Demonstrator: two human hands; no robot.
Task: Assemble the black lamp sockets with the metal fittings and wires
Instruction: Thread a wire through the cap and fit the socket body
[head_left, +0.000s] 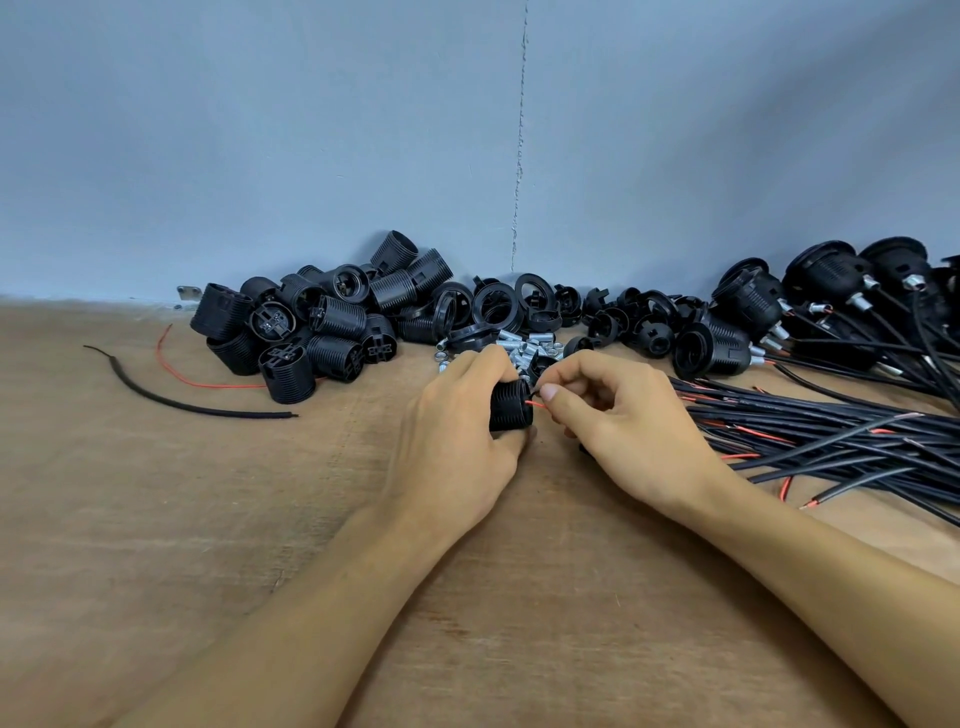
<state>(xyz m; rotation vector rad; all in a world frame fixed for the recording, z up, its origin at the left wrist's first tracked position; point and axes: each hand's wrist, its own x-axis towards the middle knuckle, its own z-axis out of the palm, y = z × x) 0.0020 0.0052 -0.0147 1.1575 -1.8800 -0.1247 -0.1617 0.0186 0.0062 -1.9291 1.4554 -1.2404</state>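
Note:
My left hand (457, 415) grips a ribbed black lamp socket (510, 410) just above the wooden table, its end turned to the right. My right hand (608, 410) pinches a thin red wire (535, 404) between thumb and forefinger at that end of the socket. Where the wire goes inside the socket is hidden. A small heap of silver metal fittings (522, 349) lies right behind both hands.
A pile of black socket bodies (317, 322) sits at the back left, rings and caps (550, 306) in the back middle. Finished sockets with wires (779, 306) and a bundle of black cables (831, 431) fill the right. Loose black and red wires (171, 400) lie left.

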